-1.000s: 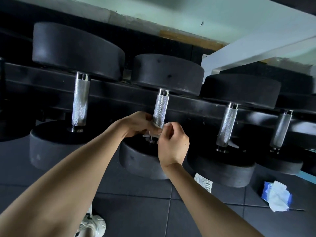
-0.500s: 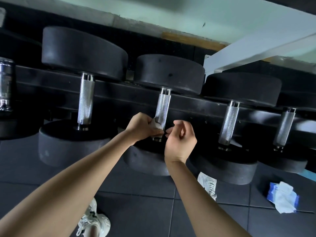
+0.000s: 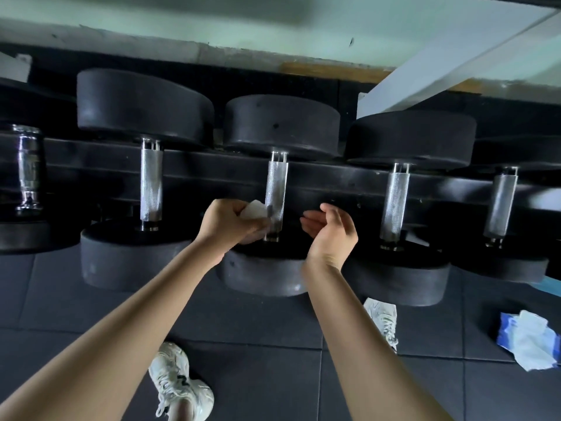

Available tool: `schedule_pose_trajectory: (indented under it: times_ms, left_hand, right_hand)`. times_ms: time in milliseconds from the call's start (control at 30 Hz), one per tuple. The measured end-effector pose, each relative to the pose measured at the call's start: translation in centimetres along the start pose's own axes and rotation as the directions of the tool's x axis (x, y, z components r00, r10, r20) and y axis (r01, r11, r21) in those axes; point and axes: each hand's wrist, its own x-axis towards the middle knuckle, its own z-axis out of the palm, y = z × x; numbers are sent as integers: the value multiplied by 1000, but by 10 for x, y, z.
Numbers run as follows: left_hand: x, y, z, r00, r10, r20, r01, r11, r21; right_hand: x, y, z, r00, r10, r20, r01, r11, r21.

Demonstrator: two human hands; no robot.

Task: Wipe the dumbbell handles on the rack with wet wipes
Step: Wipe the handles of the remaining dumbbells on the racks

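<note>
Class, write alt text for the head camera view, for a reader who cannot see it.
A person's left hand holds a white wet wipe against the metal handle of a black dumbbell on a rack; the right hand hovers open beside it, holding nothing. A wipe pack lies on the dark floor at right.

On my feed, the left forearm [image 3: 136, 326] and right forearm [image 3: 361, 335] are bare down to the left hand [image 3: 227, 227] and right hand [image 3: 334, 238]. The feet wear off-white lace-up trainers: the left sneaker [image 3: 179, 387], with a small dark mark, and the right sneaker [image 3: 383, 320].
</note>
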Motion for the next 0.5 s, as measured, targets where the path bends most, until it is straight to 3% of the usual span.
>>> schedule_pose_trajectory:
  times_ms: [133,300,367,500]
  left_hand:
    - [-20,19,-3,999,32,34,-29,997,-78]
    - [-42,49,18,956,95,279,-47,984,-173]
    - [-47,63,31,908,137,397,-68,981,-183]
    - [-58,91,60,802,237,548,-97,957,-272]
  right_hand:
    - [-9,-9,-22,962,75,264,-21,979,-201]
    - [-8,-31,-51,829,123,545,7,973,-231]
    - [-4,-40,-60,814,91,574,74,964,-257]
    - [11,-59,-85,853,-49,520,200,950,-239]
